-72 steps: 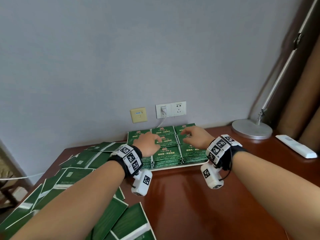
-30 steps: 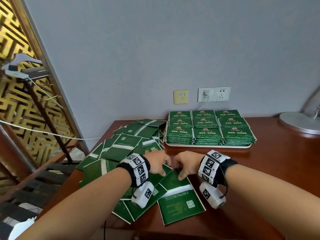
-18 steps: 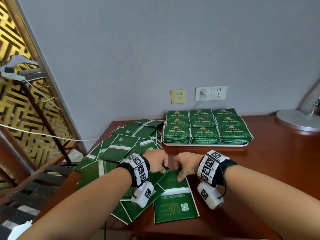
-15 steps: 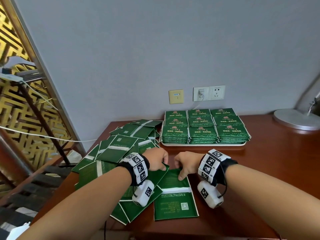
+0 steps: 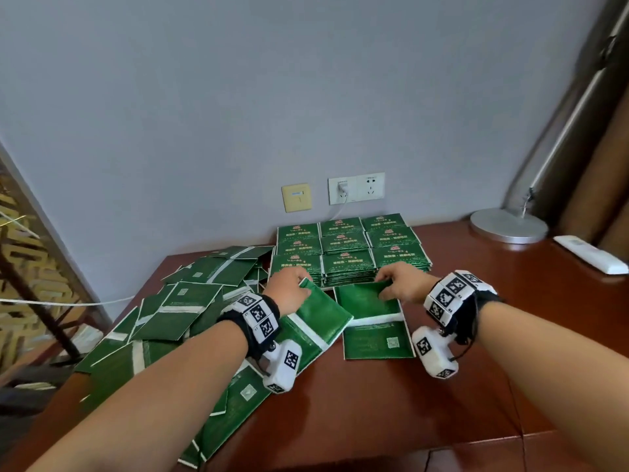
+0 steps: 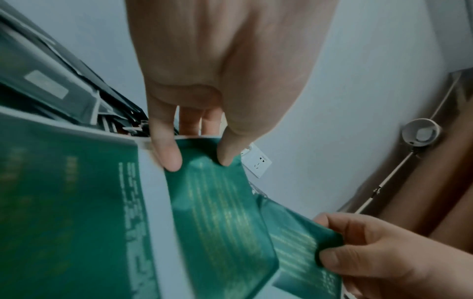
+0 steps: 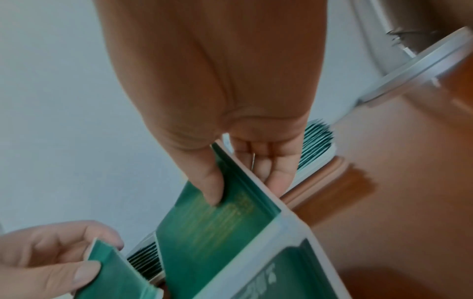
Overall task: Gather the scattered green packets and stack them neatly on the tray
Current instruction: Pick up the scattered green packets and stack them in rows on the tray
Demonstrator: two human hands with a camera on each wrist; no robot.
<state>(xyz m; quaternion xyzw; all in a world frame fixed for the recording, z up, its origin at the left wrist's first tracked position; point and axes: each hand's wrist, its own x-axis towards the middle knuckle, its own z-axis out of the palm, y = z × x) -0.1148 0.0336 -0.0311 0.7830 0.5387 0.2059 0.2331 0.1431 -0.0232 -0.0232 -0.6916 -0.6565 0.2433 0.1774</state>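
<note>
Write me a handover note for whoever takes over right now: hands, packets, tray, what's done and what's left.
Left hand pinches the far edge of one flat green foil packet; right hand pinches another green packet, both in front of the tray.
White flat tray by the wall carries nine neat packet stacks.
Left: place these two, then clear the scattered green packet pile on the table's left side.

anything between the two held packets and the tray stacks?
Nothing, head view: the left packet and right packet nearly meet the front stacks; the tray edge is hidden.
</note>
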